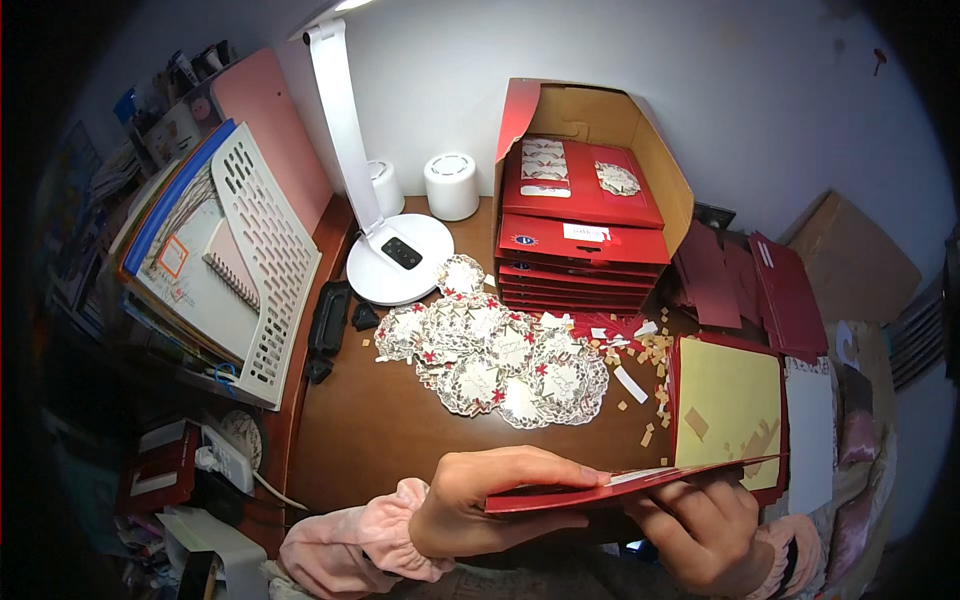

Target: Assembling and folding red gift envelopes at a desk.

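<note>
My left hand [499, 491] grips a flat red card folder [570, 498] by its left part, thumb on top and fingers beneath. The folder is seen almost edge-on, tilted, with a strip of white showing along its top. At its right part are the curled fingers of my right hand [701, 517], whose thumb is hidden. Beyond the folder lies a heap of scalloped round paper tags [495, 360] with printed wreaths and red flowers. A yellow sheet [731, 390] with small tan pieces rests on red card at the right, partly under the folder's right end.
An open carton [667, 195] holds several stacked red card packs [585, 187]. Tan paper scraps [652, 352] litter the table [360, 435]. A white desk lamp [401, 259] and a white file rack [262, 277] stand left. Dark red cards [787, 292] lie at the right.
</note>
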Tool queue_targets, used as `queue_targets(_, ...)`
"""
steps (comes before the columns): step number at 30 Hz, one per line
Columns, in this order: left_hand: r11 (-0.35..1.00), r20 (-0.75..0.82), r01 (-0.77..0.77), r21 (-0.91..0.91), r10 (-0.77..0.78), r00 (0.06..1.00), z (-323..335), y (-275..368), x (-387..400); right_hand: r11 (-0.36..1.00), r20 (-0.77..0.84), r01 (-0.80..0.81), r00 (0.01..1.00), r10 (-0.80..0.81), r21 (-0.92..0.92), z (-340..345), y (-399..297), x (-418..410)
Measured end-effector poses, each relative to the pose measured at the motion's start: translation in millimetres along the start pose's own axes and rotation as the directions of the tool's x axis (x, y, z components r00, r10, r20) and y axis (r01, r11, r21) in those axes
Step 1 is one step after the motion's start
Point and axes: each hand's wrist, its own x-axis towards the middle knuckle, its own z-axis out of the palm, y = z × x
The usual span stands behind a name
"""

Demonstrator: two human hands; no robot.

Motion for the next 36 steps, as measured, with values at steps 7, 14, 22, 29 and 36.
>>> queue_targets(7, 1.0, 0.0, 0.011, -0.022, -0.011, 1.0, 1, 0, -1, 0.976, -0.081, 0.106, 0.989, -0.124, -0.19, 5, 6, -6)
queue_targets(14, 0.999, -0.043, 0.046, 0.011, -0.046, 0.998, 4, -1, 0, 0.97, -0.08, 0.147, 0.983, -0.165, -0.192, 10, 12, -2)
queue_targets(22, 0.998, -0.019, 0.025, 0.052, -0.024, 1.0, 1, -3, 5, 0.988, -0.075, 0.092, 0.992, -0.101, -0.126, 10, 12, 6)
queue_targets(29, 0.993, -0.006, -0.035, 0.111, 0.036, 0.999, -3, -6, 10, 0.996, -0.056, 0.034, 0.998, -0.039, -0.086, 10, 13, 9)
queue_targets(36, 0.99, -0.038, -0.034, 0.134, 0.039, 0.999, -2, -8, 9, 0.993, -0.076, 0.093, 0.992, -0.099, -0.079, 14, 22, 14)
